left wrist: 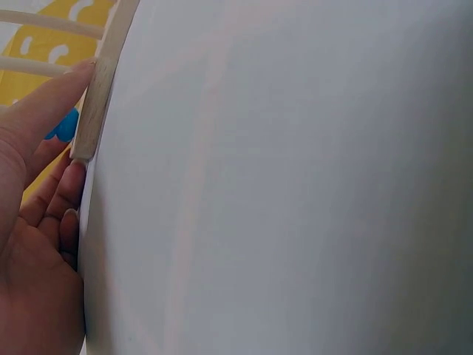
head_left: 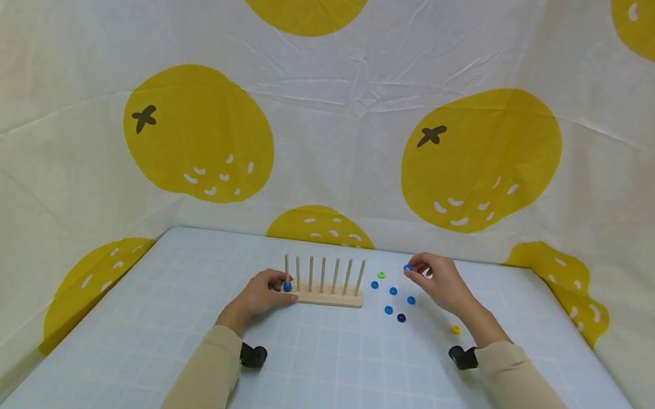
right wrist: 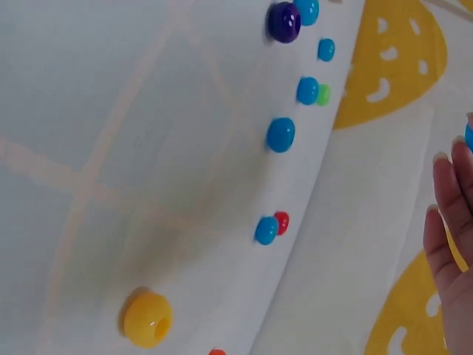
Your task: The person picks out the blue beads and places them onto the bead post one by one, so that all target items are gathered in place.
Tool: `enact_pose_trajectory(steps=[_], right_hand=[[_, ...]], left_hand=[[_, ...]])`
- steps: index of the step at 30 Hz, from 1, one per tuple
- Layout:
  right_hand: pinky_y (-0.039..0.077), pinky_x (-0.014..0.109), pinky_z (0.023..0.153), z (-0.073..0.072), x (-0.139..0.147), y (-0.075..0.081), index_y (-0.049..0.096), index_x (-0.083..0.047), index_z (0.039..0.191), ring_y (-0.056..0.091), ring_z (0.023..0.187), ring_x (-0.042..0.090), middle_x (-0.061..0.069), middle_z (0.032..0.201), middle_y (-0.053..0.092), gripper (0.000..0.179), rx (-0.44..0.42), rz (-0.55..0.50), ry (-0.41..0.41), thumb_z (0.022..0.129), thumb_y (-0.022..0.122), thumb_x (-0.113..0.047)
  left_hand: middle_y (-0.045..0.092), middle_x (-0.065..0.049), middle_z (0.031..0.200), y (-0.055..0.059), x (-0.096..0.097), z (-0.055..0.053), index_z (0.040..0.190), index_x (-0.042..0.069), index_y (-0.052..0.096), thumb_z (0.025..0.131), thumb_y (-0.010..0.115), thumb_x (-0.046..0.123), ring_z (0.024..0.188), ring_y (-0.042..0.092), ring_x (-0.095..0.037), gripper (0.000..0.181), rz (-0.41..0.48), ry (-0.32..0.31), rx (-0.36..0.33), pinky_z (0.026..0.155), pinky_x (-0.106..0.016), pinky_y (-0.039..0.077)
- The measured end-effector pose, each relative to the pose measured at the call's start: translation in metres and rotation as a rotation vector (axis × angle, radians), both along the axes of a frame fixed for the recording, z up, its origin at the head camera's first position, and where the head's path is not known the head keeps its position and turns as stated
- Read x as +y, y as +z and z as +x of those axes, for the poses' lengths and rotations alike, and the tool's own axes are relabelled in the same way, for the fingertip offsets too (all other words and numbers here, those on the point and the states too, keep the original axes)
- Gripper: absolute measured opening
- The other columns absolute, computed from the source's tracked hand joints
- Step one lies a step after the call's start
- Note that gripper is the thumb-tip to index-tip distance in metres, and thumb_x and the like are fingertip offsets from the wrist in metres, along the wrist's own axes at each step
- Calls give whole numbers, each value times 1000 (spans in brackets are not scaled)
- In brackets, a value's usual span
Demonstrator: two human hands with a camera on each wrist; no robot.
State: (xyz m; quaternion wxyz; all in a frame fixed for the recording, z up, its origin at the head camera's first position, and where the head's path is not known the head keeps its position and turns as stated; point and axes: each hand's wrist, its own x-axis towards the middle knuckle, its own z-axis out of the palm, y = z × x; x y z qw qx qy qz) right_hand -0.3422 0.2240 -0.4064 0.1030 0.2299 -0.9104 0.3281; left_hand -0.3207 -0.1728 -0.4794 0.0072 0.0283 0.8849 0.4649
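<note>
A wooden peg rack (head_left: 328, 298) with several upright pegs stands on the table. My left hand (head_left: 257, 295) grips its left end, thumb along the front edge and fingers behind, as the left wrist view also shows. Low on the leftmost peg is a blue bead (head_left: 287, 287). To the right of the rack, my right hand (head_left: 443, 284) pinches another blue bead (head_left: 408, 268) between thumb and fingertips, raised above the table. In the right wrist view that held bead only just shows at the right edge.
Loose beads lie right of the rack: several blue ones (head_left: 393, 291), a green bead (head_left: 381, 275), a dark purple bead (head_left: 401, 318) and a yellow bead (head_left: 456, 329). A red bead (right wrist: 281, 222) shows in the right wrist view. A fruit-patterned curtain (head_left: 338, 165) hangs behind the table.
</note>
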Motion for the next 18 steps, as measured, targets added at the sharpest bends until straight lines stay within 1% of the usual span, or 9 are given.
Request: enact_pose_trajectory(steps=[4, 6, 9, 14, 18], right_hand=[[53, 29, 77, 3, -8, 2, 70, -4, 107, 61, 87, 20, 2, 93, 69, 15, 26, -18, 24, 94, 75, -11], [53, 27, 76, 4, -12, 2, 70, -5, 107, 60, 87, 19, 1, 94, 69, 15, 38, -23, 35, 94, 75, -11], [54, 31, 79, 7, -19, 4, 70, -6, 108, 60, 88, 19, 1, 94, 69, 15, 53, -29, 56, 94, 75, -11], [54, 45, 86, 11, -32, 6, 69, -5, 109, 60, 89, 18, 1, 95, 69, 17, 78, -39, 96, 94, 75, -9], [54, 49, 87, 14, -42, 9, 69, -5, 109, 60, 89, 18, 0, 95, 68, 17, 91, -45, 124, 93, 75, -9]], left_hand=[[57, -8, 102, 1, 1, 0, 119, 9, 72, 84, 87, 24, 94, 50, -23, 41, 0, -4, 6, 83, -39, 41], [57, -8, 102, 1, 1, 0, 118, 9, 72, 84, 87, 24, 94, 50, -23, 41, 1, -5, 5, 83, -39, 40], [57, -8, 102, 0, 1, 0, 118, 9, 72, 84, 87, 24, 94, 50, -23, 40, 2, -2, 2, 83, -39, 40], [57, -8, 103, -1, 0, -1, 119, 9, 72, 84, 87, 23, 95, 50, -24, 41, 3, 4, -1, 84, -40, 40], [57, -8, 103, 0, 1, 1, 120, 8, 72, 84, 86, 22, 96, 50, -24, 41, -1, 8, 1, 84, -40, 41]])
